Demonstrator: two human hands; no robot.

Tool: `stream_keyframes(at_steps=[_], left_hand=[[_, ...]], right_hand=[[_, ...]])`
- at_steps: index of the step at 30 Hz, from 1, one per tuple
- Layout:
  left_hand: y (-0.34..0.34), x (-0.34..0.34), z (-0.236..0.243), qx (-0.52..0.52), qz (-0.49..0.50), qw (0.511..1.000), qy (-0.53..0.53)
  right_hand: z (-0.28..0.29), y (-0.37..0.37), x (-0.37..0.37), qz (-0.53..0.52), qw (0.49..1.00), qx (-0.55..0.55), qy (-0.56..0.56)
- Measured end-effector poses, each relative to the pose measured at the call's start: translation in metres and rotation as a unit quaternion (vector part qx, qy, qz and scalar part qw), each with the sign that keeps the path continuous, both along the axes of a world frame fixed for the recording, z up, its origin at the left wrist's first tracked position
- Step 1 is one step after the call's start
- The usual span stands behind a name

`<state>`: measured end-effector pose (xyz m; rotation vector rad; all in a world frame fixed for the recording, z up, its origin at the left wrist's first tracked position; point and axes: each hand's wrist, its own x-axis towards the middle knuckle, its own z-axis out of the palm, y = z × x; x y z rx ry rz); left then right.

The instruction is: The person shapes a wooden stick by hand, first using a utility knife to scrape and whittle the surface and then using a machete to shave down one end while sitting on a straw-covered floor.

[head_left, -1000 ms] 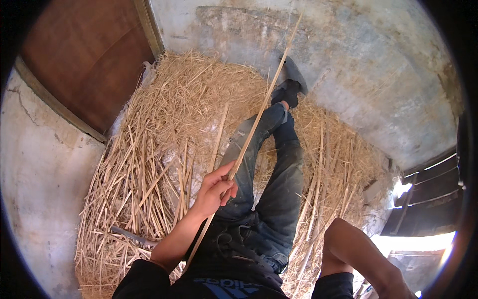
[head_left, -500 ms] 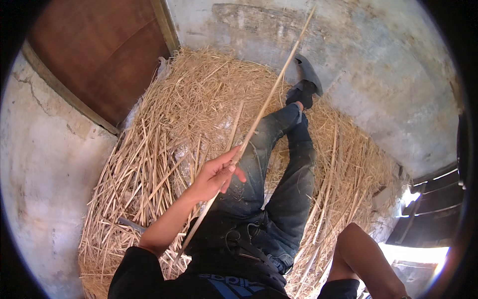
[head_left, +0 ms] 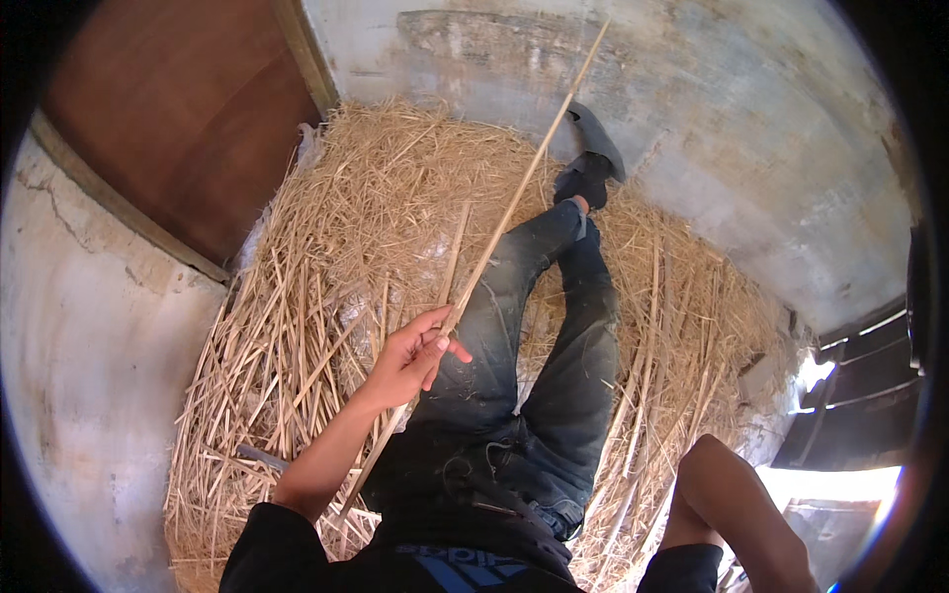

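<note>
My left hand [head_left: 407, 364] is closed around a long, thin, pale bamboo strip [head_left: 507, 215], pinching it between thumb and fingers. The strip slants across my lap, its far tip up in front of the wall and its near end down beside my left hip. My right arm [head_left: 732, 499] is bent at the elbow and runs out past the lower edge, so the right hand is hidden from view. Under the strip lie my outstretched legs in dark, dusty jeans [head_left: 499, 326].
Shavings and loose strips [head_left: 287, 326] cover the floor around me. A stained pale wall [head_left: 732, 128] rises ahead, with a brown door panel [head_left: 178, 119] at the far left. A dark shoe [head_left: 596, 138] rests near the wall. Dark slats [head_left: 860, 405] stand at the right.
The whole view has shifted slightly. My left hand keeps its hold on the bamboo strip, and both appear a little further left in the picture.
</note>
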<state>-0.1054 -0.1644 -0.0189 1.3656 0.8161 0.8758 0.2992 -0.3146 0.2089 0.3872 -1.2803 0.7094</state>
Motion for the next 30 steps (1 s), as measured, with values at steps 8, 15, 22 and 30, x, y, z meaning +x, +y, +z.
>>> stream_keyframes(at_steps=[8,15,22,30], left_hand=[[-0.006,0.011,-0.023,-0.064,0.009,0.998,-0.004],[-0.004,0.019,-0.029,-0.075,-0.015,0.997,0.024],[-0.009,0.013,-0.035,-0.072,-0.004,0.996,0.046],[-0.017,0.037,-0.04,-0.085,0.009,0.995,0.048]], right_hand=[[-0.117,0.038,0.111,-0.457,0.802,-0.352,0.156],[-0.478,-0.035,0.117,-0.471,0.294,-0.795,-0.244],[-0.538,-0.097,0.037,-0.528,0.156,-0.742,-0.382],[-0.53,-0.161,0.092,-0.415,-0.158,-0.869,-0.218]])
